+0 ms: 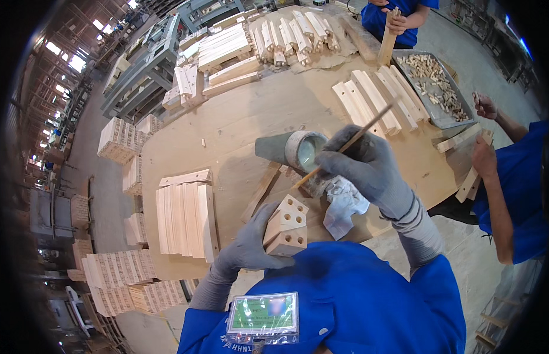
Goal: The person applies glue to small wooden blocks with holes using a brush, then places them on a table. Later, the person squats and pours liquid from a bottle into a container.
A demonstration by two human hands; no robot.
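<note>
1. One badge [262, 317] is hanging closest on my feed.
2. I'm seeing the left hand [251, 239] clamping three drilled blocks [286, 227] by the table [239, 127].
3. Right hand [364, 168]'s pinching one stick [369, 125], tip hovering near 'em.

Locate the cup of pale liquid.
In the head view, the cup is just above the picture's centre, immediately left of the right hand and beyond the wooden pieces in the left hand.

Grey-gloved left hand [246, 243] sits low, curled in a grip; grey-sleeved left forearm [217, 285] slants up and inward. Grey-gloved right hand [367, 168] sits higher, closed in a pinch; grey-sleeved right forearm [420, 236] slants up and inward.
</note>
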